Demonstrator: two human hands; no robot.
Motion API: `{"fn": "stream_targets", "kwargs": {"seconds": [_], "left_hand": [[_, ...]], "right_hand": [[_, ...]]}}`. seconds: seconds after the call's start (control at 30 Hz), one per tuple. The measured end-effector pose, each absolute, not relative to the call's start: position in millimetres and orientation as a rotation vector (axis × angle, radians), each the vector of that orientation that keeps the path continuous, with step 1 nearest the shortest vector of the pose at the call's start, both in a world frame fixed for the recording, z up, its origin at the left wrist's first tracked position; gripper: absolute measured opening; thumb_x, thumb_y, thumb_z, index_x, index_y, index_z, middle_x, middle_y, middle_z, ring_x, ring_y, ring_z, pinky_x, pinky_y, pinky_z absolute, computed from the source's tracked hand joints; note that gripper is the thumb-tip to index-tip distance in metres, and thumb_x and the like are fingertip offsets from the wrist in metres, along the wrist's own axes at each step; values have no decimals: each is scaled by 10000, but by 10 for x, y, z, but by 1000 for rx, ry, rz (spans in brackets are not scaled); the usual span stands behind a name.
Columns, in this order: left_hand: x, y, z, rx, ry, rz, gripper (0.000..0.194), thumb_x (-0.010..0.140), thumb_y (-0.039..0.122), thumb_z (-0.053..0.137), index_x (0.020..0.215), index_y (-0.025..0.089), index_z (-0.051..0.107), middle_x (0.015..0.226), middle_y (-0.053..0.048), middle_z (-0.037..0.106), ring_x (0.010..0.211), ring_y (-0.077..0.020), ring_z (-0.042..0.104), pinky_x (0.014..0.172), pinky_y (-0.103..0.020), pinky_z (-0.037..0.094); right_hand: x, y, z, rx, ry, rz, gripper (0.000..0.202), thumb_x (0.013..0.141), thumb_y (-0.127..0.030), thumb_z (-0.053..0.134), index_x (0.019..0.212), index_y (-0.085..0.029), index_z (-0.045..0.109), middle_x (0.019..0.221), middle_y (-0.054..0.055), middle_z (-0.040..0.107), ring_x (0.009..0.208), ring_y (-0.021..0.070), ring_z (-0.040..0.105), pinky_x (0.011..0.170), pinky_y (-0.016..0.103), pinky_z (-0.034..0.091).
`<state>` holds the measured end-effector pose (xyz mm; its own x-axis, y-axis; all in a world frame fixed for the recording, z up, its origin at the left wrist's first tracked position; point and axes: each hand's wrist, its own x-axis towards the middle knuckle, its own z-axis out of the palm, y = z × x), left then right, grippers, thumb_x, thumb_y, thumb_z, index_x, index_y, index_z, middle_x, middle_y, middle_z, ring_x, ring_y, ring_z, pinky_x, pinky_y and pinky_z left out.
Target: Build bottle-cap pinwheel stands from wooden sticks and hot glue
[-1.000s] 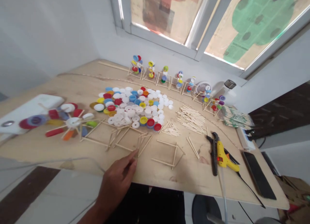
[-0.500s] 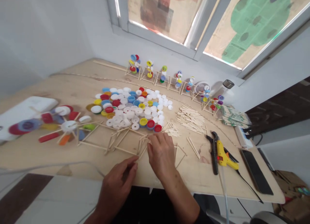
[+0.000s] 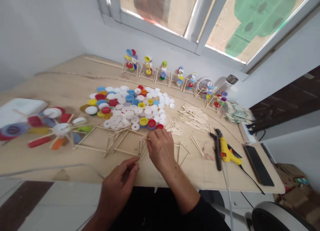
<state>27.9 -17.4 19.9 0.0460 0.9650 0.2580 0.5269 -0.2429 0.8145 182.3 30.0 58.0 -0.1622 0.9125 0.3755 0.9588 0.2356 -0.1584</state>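
Note:
A frame of thin wooden sticks (image 3: 126, 151) lies on the table in front of me, in a row with similar joined frames. My right hand (image 3: 161, 149) is closed over the frame's right upper end; the fingertips and part of the sticks are hidden behind it. At the frame's near right corner, my left hand (image 3: 117, 182) has its index fingertip and thumb close together on the wood. More sticks (image 3: 183, 152) form an angled frame just right of my right hand. Beyond the hands spreads a pile of coloured bottle caps (image 3: 128, 116).
Loose sticks (image 3: 192, 117) lie beyond my right hand. At right are a yellow glue gun (image 3: 230, 152), black pliers (image 3: 218, 151) and a phone (image 3: 258, 166). Bottle-cap wheels on stick stands (image 3: 163, 71) line the wall. A larger cap wheel (image 3: 61, 127) sits at left.
The view has shifted, so the table contents appear slightly further left and higher. Both hands keep nearly the same place at the stick frame.

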Motion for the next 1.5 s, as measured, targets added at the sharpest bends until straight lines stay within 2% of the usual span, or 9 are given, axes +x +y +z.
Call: {"fn": "stream_targets", "kwargs": {"seconds": [0.37,0.6,0.9,1.03,1.2,1.3,1.5], "left_hand": [[300,-171,202,1741,1522,1099,297,809,469,539,920,230,675,816,-6,749,705,-171,714,727,-265,577],[401,-152,293,1760,1503,1052,361,806,484,533,991,214,684,617,35,682,483,-118,619,562,-211,531],[503,-88,330,1716,1555,1007,333,784,507,535,878,215,665,584,29,678,504,-142,641,546,-218,512],[518,-58,316,1711,1531,988,292,774,503,537,807,235,650,619,27,701,541,-155,666,563,-226,523],[515,-65,335,1709,1558,988,276,753,499,552,773,240,646,602,33,689,531,-152,657,555,-224,525],[522,-74,330,1700,1594,978,282,735,500,562,766,234,650,572,37,674,512,-144,646,531,-212,513],[528,-68,290,1714,1588,960,288,729,499,577,800,233,660,584,40,677,522,-138,641,552,-210,523]], "right_hand": [[1886,237,618,-1678,-2156,-200,109,907,-195,590,801,-204,612,812,26,625,813,207,502,714,346,322],[1917,153,642,-1643,-2172,-160,102,912,-198,585,815,-205,614,852,19,637,823,194,498,738,344,327],[1944,106,634,-1611,-2202,-134,121,911,-183,559,800,-199,604,839,23,628,824,200,505,748,351,347],[1966,-146,771,-1560,-2122,-26,80,912,-187,551,957,-189,617,925,43,653,889,210,537,785,357,388],[2193,-751,877,-1532,-1798,49,248,916,-132,519,1153,-184,566,1036,79,648,938,201,580,828,361,440],[2424,-979,743,-1619,-1596,12,279,896,-100,490,1149,-191,568,1002,84,644,930,208,592,795,350,477],[2641,-1008,409,-1786,-1421,188,226,901,-175,485,1097,-186,595,901,62,643,758,173,599,692,301,510]]}}
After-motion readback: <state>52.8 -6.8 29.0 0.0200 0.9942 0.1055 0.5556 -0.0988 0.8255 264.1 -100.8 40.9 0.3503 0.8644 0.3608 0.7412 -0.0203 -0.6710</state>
